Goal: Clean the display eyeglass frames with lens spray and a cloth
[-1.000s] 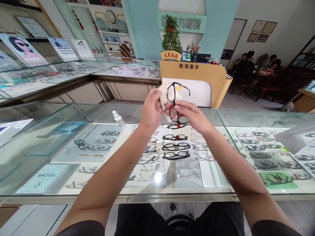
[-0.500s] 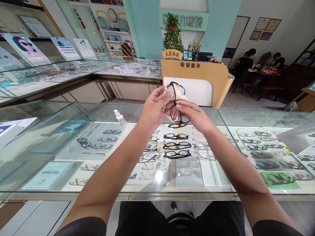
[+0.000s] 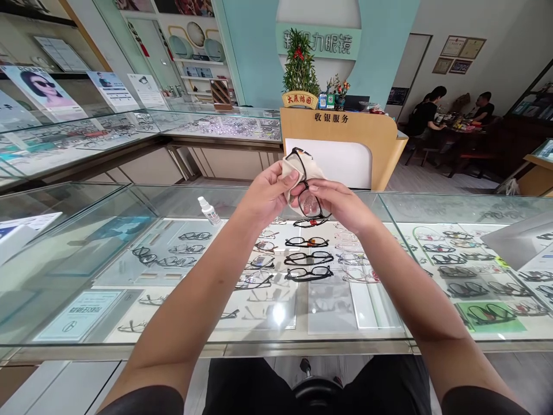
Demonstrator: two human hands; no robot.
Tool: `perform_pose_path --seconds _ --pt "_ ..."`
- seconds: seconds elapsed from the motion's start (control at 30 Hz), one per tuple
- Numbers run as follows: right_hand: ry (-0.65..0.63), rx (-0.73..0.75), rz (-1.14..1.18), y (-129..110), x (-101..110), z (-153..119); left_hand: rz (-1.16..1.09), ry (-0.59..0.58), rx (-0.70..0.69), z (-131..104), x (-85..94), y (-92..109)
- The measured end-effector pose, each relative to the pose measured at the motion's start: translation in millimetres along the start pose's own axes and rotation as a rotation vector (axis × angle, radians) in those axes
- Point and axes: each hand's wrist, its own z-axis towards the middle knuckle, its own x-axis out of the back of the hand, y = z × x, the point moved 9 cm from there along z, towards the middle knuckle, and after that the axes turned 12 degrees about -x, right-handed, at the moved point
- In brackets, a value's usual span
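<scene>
While left hand (image 3: pixel 268 191) pinches cloth (image 3: pixel 316 169) round black glasses (image 3: pixel 309 202), right hand (image 3: pixel 345 203) grips their middle; uneven pressure might twist them.

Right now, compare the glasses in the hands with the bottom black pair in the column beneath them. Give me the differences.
The held glasses are turned on end, one lens above the other; the bottom pair has its lenses side by side. The right hand grips the held glasses, while the left hand holds a cloth against their upper lens; neither hand touches the bottom pair. Both have black frames.
</scene>
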Motion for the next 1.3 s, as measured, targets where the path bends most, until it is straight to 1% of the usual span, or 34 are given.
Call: perform_pose_path --seconds 0.13,0.3,0.47,0.53,0.63,0.73,0.8,0.9,1.0,1.1,1.2,1.3 --pt "-0.029 -0.008 -0.048 2 -5 1 0.043 0.03 -0.061 1 1.6 5" --pt "-0.066 -0.007 -0.107 -1 -9 -2 0.134 0.043 -0.141 -2 -0.9 12" --pt "-0.073 0.002 -0.166 -3 -10 -2 0.189 0.052 -0.12 -5 1.4 13" --pt "-0.054 0.007 -0.139 -2 -7 -1 0.187 0.054 -0.099 -4 4.3 13" --pt "0.016 -0.007 -0.051 2 3 1 0.159 0.053 -0.083 -2 8.0 15" --pt "0.082 -0.017 0.019 5 12 1 0.114 0.041 -0.075 0 7.2 15" --pt "0.102 -0.022 0.032 5 15 1 0.108 0.042 -0.077 1 5.8 14" --pt "0.089 -0.006 -0.001 3 11 0 0.134 0.076 -0.115 0 6.2 13" --pt "0.064 0.024 -0.045 1 4 1 0.179 0.145 -0.177 -2 10.8 11" --pt "0.068 0.029 -0.069 2 1 3 0.221 0.213 -0.245 -4 15.9 14" --pt "0.07 0.017 -0.034 5 0 4 0.219 0.21 -0.249 -4 15.9 15" --pt "0.118 0.013 -0.004 7 5 4 0.181 0.171 -0.223 0 13.8 16"
